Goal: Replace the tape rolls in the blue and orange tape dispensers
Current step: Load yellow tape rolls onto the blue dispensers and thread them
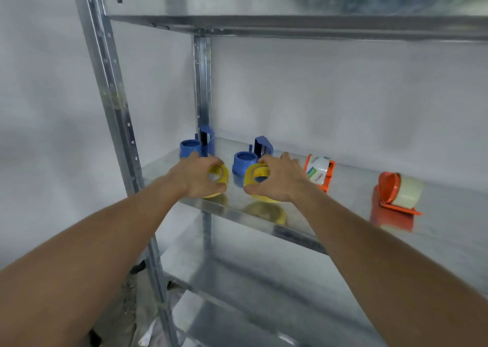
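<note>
Two blue tape dispensers stand at the back left of the metal shelf [435, 230]: one [196, 145] by the upright, the other [252, 155] to its right. My left hand [196, 177] grips a yellow tape roll [220, 177] near the shelf's front edge. My right hand [280, 178] grips a second yellow tape roll [257, 181] just in front of the second blue dispenser. Right of my hands lie two orange dispensers: one [320, 173] holds a labelled clear roll, the other [396, 193] holds a pale roll.
A steel upright [202, 87] rises behind the left blue dispenser, and a front post [111, 90] stands at the left. Another shelf [290, 26] hangs overhead, and a lower shelf [264, 293] sits below. A grey wall closes the back.
</note>
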